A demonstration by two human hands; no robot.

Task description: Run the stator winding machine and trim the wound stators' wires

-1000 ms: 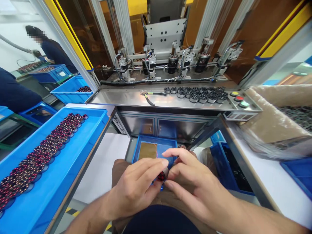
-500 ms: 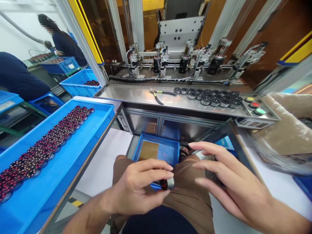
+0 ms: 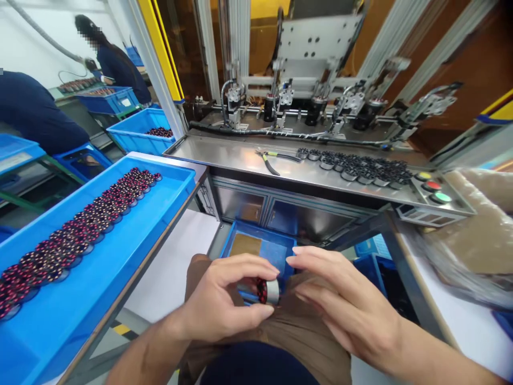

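My left hand (image 3: 220, 299) pinches a small motor stator (image 3: 271, 292) between thumb and fingertips, above my lap. Its rim is a smooth silver ring, and red and black windings show on the side toward my palm. Just right of it, my right hand (image 3: 348, 299) is held with fingers stretched out and apart, holding nothing. A small gap separates its fingertips from the stator. On the left, rows of similar wound stators (image 3: 92, 224) lie in a long blue tray (image 3: 160, 206).
Ahead, a steel ledge (image 3: 224, 155) carries cutting pliers (image 3: 270, 162), clustered black-and-silver cores (image 3: 360, 168) and coloured push buttons (image 3: 433, 185). Behind it stands a machine with several fixtures (image 3: 234, 101). A blue bin (image 3: 294, 238) sits below. A plastic-lined box (image 3: 476, 230) is at right; two co-workers (image 3: 120, 69) are at left.
My right hand has moved left, closer to the stator. The stator has turned slightly in my left hand, showing more of its silver ring. The view has shifted a little.
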